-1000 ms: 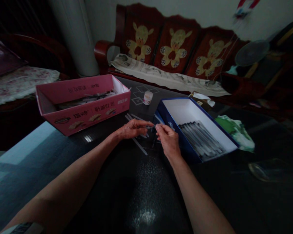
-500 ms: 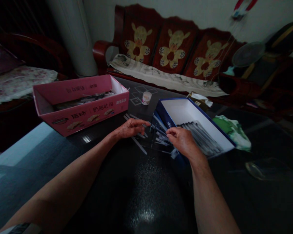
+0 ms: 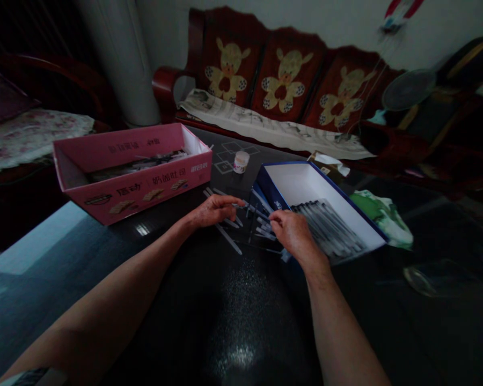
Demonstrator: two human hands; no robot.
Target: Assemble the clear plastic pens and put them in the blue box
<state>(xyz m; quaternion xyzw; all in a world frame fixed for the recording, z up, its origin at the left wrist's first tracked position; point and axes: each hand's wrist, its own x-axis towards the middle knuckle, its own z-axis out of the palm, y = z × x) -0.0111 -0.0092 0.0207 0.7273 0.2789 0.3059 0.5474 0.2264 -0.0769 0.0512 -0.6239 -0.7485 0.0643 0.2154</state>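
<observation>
While the glossy black stone-like tabletop (image 3: 241, 305) gleams at 6 o'clock, two bare forearms reach in, and we set our clock midway between the hands. Here's the right hand (image 3: 292, 230), at about 4 o'clock, thumb and forefinger drawn to a narrow pinch. Over on the 9 o'clock side, the left hand (image 3: 215, 212) points its forefinger inward, thumb lower with a gap between. Spanning the middle is a slender, dim grey rod (image 3: 253, 207), and this is the line that matters: its long axis runs from 10 to 4, lying at 10 o'clock from the right fingertips and 4 o'clock from the left forefinger tip. The two hands look about equally close to it; whether either truly grips it, I cannot tell in this gloom.

At 5 o'clock sit small pale plastic pieces (image 3: 264, 230), and between 7 and 8 clear narrow plastic tubes (image 3: 230, 239) emerge from under the left hand, the longest aimed from 11 to 5. Out at 3, a blue cardboard box with a white lining (image 3: 306, 179) carries a row of dark-tipped translucent sticks (image 3: 332, 230). Between 9 and 10 stands a pink printed cardboard box (image 3: 145, 187), thin strips inside. Beyond, just before 12, a small white round tub (image 3: 241, 162); farther, at 12, the red-brown wooden sofa (image 3: 169, 83).
</observation>
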